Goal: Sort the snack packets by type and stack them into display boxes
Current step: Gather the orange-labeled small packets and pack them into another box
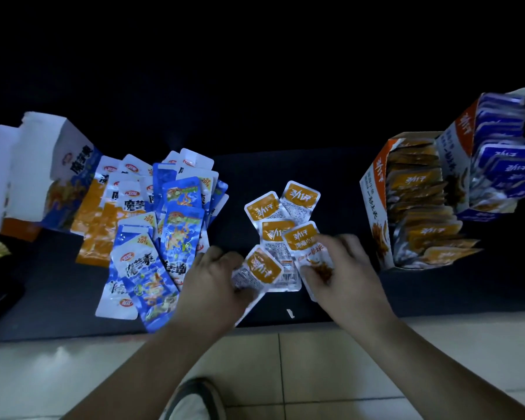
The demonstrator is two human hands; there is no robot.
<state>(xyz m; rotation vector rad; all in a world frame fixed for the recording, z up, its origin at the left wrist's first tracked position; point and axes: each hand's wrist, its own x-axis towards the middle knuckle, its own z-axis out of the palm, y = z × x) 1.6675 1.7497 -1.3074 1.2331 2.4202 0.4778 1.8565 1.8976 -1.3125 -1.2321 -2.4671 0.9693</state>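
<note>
Five small glossy foil packets with orange labels and rounded corners, loose on the dark mat, white Chinese characters not readable. Left hand curled, fingers pinching one orange packet. Right hand pressing thumb and fingers on another. At left, a heap of shiny blue and white sachets, "20%" printed, beside a white cardboard box. At right, the orange box, packed full, touching the blue box.

Five loose small orange-labelled foil snack packets lie at centre; three open printed cardboard display boxes stand, one far left, two far right.
</note>
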